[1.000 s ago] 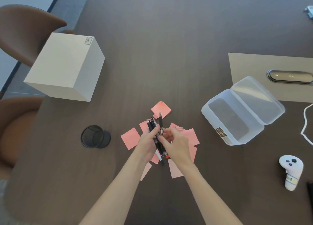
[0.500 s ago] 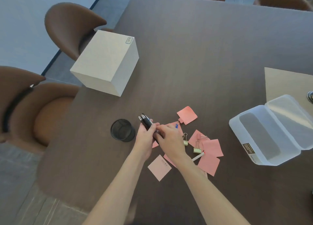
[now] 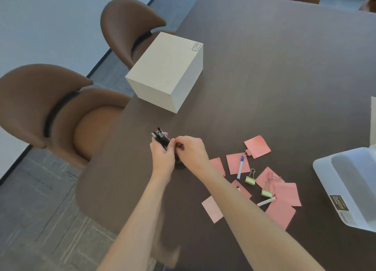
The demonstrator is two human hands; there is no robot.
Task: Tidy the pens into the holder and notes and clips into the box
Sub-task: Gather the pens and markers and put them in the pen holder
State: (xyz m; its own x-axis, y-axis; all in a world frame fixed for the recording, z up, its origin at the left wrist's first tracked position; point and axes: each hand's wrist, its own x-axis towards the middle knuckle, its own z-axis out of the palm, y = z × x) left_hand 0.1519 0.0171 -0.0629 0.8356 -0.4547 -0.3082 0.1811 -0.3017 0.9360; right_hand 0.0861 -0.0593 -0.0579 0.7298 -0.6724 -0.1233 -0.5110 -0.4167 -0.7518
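Observation:
Both hands grip a bundle of dark pens (image 3: 160,138) at the table's left side. My left hand (image 3: 162,158) wraps the bundle and my right hand (image 3: 192,151) pinches it from the right. The black mesh holder (image 3: 179,164) is almost hidden beneath the hands; only a dark sliver shows. Several pink notes (image 3: 257,146) lie scattered to the right, with two gold binder clips (image 3: 250,179), a pink clip (image 3: 271,177) and two white pens, one blue-capped (image 3: 240,167) and one red-tipped (image 3: 266,201). The clear plastic box (image 3: 325,173) stands open at the right edge.
A white cardboard box (image 3: 168,71) stands at the back left of the dark table (image 3: 274,67). Two brown chairs (image 3: 50,107) sit along the table's left edge, and more chair backs show at the far side.
Both hands carried the pen bundle leftward from above the notes to over the holder. The view swung left, so the notes, clips and two white pens now lie uncovered.

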